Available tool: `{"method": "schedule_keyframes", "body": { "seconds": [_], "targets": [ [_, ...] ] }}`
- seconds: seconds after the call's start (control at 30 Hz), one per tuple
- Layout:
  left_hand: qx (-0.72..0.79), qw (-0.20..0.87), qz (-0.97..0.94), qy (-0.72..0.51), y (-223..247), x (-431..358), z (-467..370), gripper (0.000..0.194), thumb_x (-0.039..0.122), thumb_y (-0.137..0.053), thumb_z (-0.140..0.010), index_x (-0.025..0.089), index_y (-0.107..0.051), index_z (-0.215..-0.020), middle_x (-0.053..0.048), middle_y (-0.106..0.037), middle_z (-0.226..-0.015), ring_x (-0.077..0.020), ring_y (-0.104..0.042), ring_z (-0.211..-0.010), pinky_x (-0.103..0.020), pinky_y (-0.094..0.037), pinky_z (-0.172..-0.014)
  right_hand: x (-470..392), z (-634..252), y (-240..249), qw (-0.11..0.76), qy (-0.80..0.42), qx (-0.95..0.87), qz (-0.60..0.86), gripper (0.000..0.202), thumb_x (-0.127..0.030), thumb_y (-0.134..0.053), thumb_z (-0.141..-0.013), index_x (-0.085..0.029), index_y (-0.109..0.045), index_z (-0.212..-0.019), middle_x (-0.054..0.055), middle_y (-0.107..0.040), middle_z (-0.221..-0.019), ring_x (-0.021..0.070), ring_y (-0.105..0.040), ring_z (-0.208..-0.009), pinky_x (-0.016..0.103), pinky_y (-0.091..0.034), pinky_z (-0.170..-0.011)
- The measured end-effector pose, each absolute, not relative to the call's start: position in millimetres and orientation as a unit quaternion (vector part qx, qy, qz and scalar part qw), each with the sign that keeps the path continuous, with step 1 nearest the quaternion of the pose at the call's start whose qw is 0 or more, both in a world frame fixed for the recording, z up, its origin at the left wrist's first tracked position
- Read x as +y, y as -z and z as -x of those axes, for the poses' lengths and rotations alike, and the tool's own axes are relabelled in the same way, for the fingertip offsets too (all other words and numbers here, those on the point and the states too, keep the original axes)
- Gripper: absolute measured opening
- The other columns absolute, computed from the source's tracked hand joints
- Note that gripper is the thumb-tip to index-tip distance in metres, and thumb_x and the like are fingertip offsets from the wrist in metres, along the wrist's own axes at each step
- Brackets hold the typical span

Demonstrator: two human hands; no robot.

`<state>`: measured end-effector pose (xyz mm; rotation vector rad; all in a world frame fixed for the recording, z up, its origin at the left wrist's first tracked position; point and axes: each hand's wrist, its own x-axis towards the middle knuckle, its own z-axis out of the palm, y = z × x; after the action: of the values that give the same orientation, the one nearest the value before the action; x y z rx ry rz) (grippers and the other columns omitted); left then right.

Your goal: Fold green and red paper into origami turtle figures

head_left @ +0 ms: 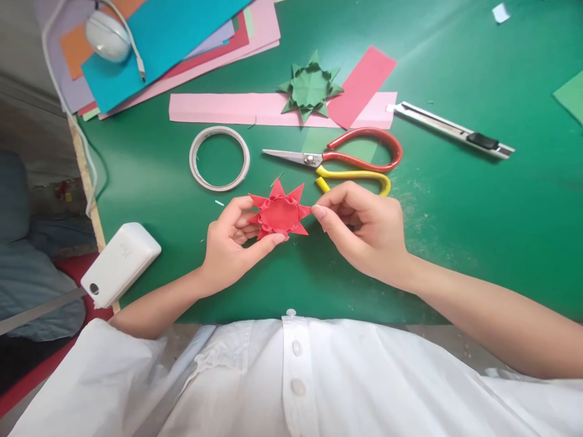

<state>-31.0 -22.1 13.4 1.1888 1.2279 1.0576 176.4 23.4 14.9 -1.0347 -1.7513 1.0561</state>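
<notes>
A red folded paper star (pixel 279 216) with pointed tips and a round hollow middle is held above the green table (pixel 455 243). My left hand (pixel 232 243) grips it from the left, thumb on the lower edge and fingers behind. With thumb and forefinger, my right hand (pixel 368 230) pinches the tip of its right-hand point. Just beyond my hands lie scissors (pixel 314 159) with one red and one yellow handle. A roll of tape (pixel 195 159) rests flat to their left. Farther back, a green paper star (pixel 311 88) of similar shape sits on a pink paper strip (pixel 218 108).
A utility knife (pixel 455 127) lies at the right, near a red paper piece (pixel 364 85). Coloured paper sheets (pixel 168 48) are stacked at the back left under a white mouse-like device (pixel 107 36) with a cable. A white box-shaped device (pixel 122 264) stands at the left edge.
</notes>
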Motion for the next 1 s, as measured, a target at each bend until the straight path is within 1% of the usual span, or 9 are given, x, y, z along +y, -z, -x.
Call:
{"method": "schedule_keyframes", "body": {
  "seconds": [0.2, 0.4, 0.5, 0.6, 0.7, 0.77, 0.83, 0.9, 1.0],
  "targets": [
    [0.525, 0.552, -0.477, -0.438, -20, -22, 30, 0.032, 0.022, -0.081, -0.083, 0.021, -0.060, -0.107, 0.001, -0.081, -0.096, -0.0123, -0.079, -0.075, -0.021, -0.068, -0.074, 24, -177, -17, 0.383, -0.438, -0.705, 0.405, 0.014, -0.014, -0.058, -0.093, -0.019, -0.055, -0.081, -0.006, -0.054, -0.062, 0.0019, -0.045, -0.047, 0.015, -0.037, -0.043],
    [0.539, 0.520, -0.474, -0.464, -17, -14, 32, 0.030, 0.020, -0.079, -0.084, 0.022, -0.061, -0.107, 0.003, -0.080, -0.090, -0.0089, -0.075, -0.067, -0.018, -0.065, -0.066, 25, -176, -15, 0.371, -0.410, -0.740, 0.383, 0.014, -0.012, -0.057, -0.094, -0.020, -0.053, -0.083, -0.008, -0.053, -0.062, 0.0012, -0.042, -0.047, 0.015, -0.034, -0.043],
    [0.536, 0.510, -0.487, -0.464, -15, -12, 35, 0.029, 0.021, -0.078, -0.085, 0.022, -0.061, -0.109, 0.003, -0.079, -0.090, -0.0089, -0.075, -0.068, -0.018, -0.064, -0.067, 25, -177, -13, 0.362, -0.376, -0.763, 0.381, 0.013, -0.011, -0.058, -0.093, -0.020, -0.053, -0.084, -0.008, -0.053, -0.061, 0.0013, -0.042, -0.047, 0.016, -0.033, -0.044],
    [0.533, 0.493, -0.526, -0.443, -12, -12, 39, 0.030, 0.028, -0.076, -0.088, 0.023, -0.060, -0.113, 0.001, -0.079, -0.095, -0.0106, -0.075, -0.073, -0.021, -0.063, -0.070, 26, -178, -13, 0.352, -0.358, -0.776, 0.381, 0.013, -0.011, -0.057, -0.094, -0.019, -0.053, -0.084, -0.008, -0.054, -0.061, 0.0019, -0.042, -0.048, 0.017, -0.033, -0.045],
    [0.556, 0.372, -0.621, -0.409, -10, -9, 45, 0.027, 0.033, -0.069, -0.093, 0.023, -0.061, -0.117, -0.003, -0.077, -0.103, -0.0135, -0.074, -0.083, -0.026, -0.060, -0.073, 26, -179, -13, 0.342, -0.362, -0.781, 0.376, 0.013, -0.012, -0.057, -0.094, -0.019, -0.053, -0.084, -0.007, -0.055, -0.061, 0.0022, -0.043, -0.048, 0.018, -0.034, -0.046],
    [0.571, 0.214, -0.700, -0.372, -10, -5, 51, 0.021, 0.029, -0.064, -0.095, 0.023, -0.063, -0.115, -0.005, -0.075, -0.108, -0.0168, -0.071, -0.092, -0.031, -0.057, -0.080, 26, -180, -13, 0.339, -0.372, -0.778, 0.375, 0.014, -0.012, -0.057, -0.095, -0.019, -0.053, -0.084, -0.007, -0.056, -0.062, 0.0021, -0.044, -0.048, 0.017, -0.035, -0.047],
    [0.574, 0.049, -0.750, -0.323, -10, 2, 58, 0.020, 0.026, -0.064, -0.092, 0.022, -0.065, -0.111, -0.008, -0.072, -0.110, -0.0231, -0.066, -0.103, -0.040, -0.050, -0.092, 25, -181, -13, 0.339, -0.379, -0.775, 0.375, 0.014, -0.013, -0.057, -0.095, -0.020, -0.053, -0.084, -0.007, -0.057, -0.063, 0.0024, -0.046, -0.049, 0.017, -0.036, -0.048],
    [0.603, -0.021, -0.757, -0.251, -9, 9, 65, 0.021, 0.028, -0.066, -0.090, 0.021, -0.065, -0.110, -0.010, -0.069, -0.111, -0.0281, -0.062, -0.109, -0.043, -0.045, -0.094, 26, -182, -13, 0.333, -0.384, -0.775, 0.376, 0.014, -0.014, -0.057, -0.095, -0.020, -0.053, -0.084, -0.006, -0.060, -0.064, 0.0034, -0.050, -0.051, 0.017, -0.039, -0.050],
    [0.643, -0.024, -0.747, -0.169, -7, 18, 76, 0.008, 0.028, -0.058, -0.094, 0.022, -0.063, -0.097, -0.008, -0.068, -0.100, -0.0279, -0.061, -0.101, -0.042, -0.040, -0.087, 32, -185, -13, 0.319, -0.391, -0.772, 0.388, 0.012, -0.017, -0.056, -0.096, -0.021, -0.054, -0.084, -0.004, -0.065, -0.070, 0.0066, -0.057, -0.057, 0.020, -0.043, -0.054]
  ]
}}
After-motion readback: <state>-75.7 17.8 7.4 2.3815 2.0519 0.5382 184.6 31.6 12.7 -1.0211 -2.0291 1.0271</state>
